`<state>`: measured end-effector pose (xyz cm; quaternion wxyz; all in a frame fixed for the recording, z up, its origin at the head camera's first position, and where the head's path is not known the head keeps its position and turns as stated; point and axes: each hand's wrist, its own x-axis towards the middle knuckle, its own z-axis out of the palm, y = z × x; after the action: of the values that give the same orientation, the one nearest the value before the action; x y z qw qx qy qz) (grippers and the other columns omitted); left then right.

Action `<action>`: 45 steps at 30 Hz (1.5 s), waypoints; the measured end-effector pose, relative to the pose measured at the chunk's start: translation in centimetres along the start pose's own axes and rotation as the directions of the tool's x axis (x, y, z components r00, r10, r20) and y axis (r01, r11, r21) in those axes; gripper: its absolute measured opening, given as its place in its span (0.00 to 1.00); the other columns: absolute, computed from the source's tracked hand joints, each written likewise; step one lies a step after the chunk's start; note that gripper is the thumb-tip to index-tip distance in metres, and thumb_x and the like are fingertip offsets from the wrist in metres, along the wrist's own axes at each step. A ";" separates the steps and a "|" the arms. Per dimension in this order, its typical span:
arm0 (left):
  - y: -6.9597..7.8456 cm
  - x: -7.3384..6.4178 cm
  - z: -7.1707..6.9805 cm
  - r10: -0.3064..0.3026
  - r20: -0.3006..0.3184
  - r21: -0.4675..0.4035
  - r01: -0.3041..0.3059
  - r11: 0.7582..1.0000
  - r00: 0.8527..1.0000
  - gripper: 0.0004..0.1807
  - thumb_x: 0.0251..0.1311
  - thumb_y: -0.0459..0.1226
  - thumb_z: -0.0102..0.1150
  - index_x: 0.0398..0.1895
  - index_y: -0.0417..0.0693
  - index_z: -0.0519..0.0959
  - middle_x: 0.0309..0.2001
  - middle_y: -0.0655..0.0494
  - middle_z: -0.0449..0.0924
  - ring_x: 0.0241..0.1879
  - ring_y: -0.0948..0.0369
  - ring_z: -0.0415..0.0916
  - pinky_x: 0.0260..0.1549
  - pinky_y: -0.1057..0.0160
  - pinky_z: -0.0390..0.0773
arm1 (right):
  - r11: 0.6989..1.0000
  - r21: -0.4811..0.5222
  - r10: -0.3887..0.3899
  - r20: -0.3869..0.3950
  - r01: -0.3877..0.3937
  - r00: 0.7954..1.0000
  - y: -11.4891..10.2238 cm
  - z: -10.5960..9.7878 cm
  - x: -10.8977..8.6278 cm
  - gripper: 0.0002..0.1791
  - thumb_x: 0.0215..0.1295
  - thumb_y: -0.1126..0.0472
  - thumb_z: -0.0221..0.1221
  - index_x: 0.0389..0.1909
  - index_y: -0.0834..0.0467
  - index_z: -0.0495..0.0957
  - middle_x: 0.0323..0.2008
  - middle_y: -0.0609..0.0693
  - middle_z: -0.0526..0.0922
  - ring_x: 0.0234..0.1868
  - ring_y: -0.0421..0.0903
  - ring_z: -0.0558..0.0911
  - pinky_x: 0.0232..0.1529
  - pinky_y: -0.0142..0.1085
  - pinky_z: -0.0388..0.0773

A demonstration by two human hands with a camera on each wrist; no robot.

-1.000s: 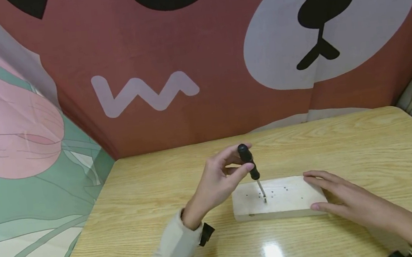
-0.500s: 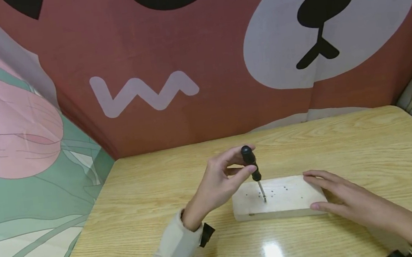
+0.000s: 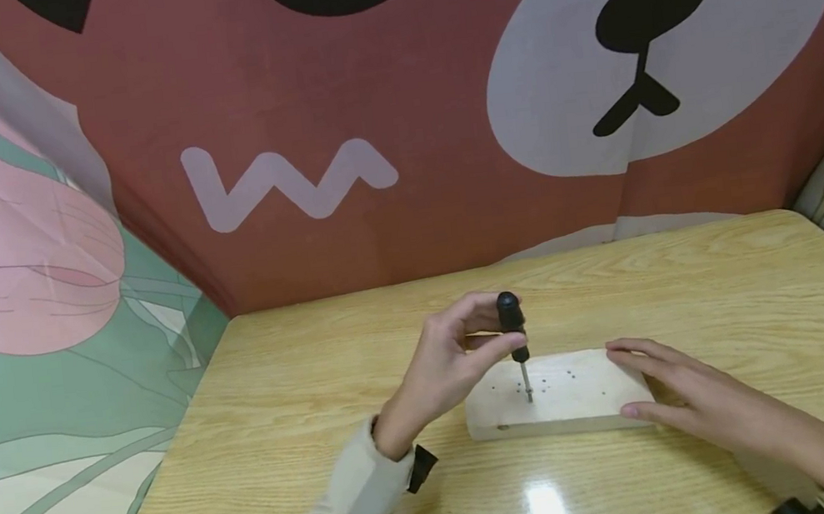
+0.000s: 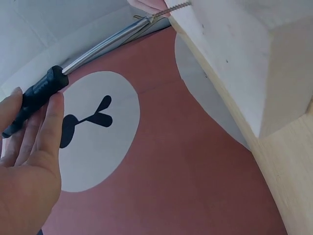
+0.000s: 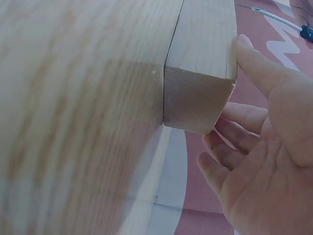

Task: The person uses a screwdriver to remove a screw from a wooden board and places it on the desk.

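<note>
My left hand (image 3: 447, 362) holds a black-handled screwdriver (image 3: 510, 314) between thumb and fingers, its shaft pointing down and nearly upright. The tip meets the head of a screw (image 4: 171, 9), which stands out of a pale wooden block (image 3: 570, 399); the threaded shank shows in the left wrist view. Several small dark holes dot the top of this block. Across its right end lies my right hand (image 3: 706, 398), thumb at the near edge and index finger at the far edge. In the right wrist view the other fingers bend beside the block's end face (image 5: 198, 100).
The block lies flat on a wood-grain table (image 3: 318, 367). Behind the table hangs a red cloth backdrop (image 3: 380, 243) with a bear face, and a floral one (image 3: 26, 247) covers the left side. A black strap piece (image 3: 422, 468) sits at the left cuff.
The screwdriver's handle has swung right, from leaning left to nearly upright, and my left hand has shifted right with it. The right hand and the block have stayed in place.
</note>
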<state>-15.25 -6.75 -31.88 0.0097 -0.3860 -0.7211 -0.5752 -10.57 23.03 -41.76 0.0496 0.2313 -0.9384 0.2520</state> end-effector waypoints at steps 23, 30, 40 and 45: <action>-0.6 -0.1 -0.3 0.002 0.092 -0.124 0.009 0.992 0.996 0.21 0.64 0.23 0.58 0.60 0.32 0.72 0.50 0.31 0.81 0.50 0.44 0.84 0.49 0.58 0.86 | 1.000 0.002 0.005 0.026 -0.005 1.000 0.1 -0.1 0.1 0.36 0.62 0.46 0.66 0.69 0.57 0.70 0.68 0.53 0.69 0.64 0.56 0.72 0.53 0.38 0.78; -1.1 -0.1 0.0 0.007 -0.010 -0.113 -0.009 0.994 1.000 0.22 0.56 0.20 0.64 0.55 0.30 0.74 0.44 0.28 0.82 0.42 0.39 0.84 0.44 0.58 0.87 | 1.000 -0.014 -0.012 -0.012 0.012 1.000 0.3 0.2 0.0 0.36 0.60 0.47 0.67 0.67 0.56 0.71 0.67 0.52 0.71 0.62 0.54 0.73 0.53 0.21 0.71; -1.2 -0.2 0.4 -0.001 0.008 -0.188 0.002 0.982 1.000 0.19 0.67 0.24 0.55 0.61 0.31 0.70 0.51 0.28 0.80 0.50 0.43 0.83 0.51 0.57 0.85 | 0.999 -0.035 -0.038 -0.027 0.037 0.999 0.5 0.3 0.1 0.37 0.60 0.47 0.68 0.68 0.57 0.71 0.66 0.52 0.71 0.61 0.54 0.74 0.52 0.25 0.75; -0.9 -0.1 0.1 -0.034 0.076 -0.186 0.048 0.981 0.997 0.21 0.69 0.25 0.53 0.64 0.34 0.69 0.54 0.30 0.79 0.53 0.42 0.82 0.53 0.59 0.84 | 0.998 -0.039 -0.040 -0.032 0.039 0.999 0.5 0.3 0.1 0.37 0.59 0.48 0.68 0.68 0.57 0.71 0.66 0.52 0.71 0.61 0.55 0.75 0.51 0.26 0.76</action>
<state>-15.68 -6.70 -32.74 -0.0648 -0.3911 -0.6712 -0.6264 -10.84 23.22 -42.22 0.0745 0.2447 -0.9374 0.2365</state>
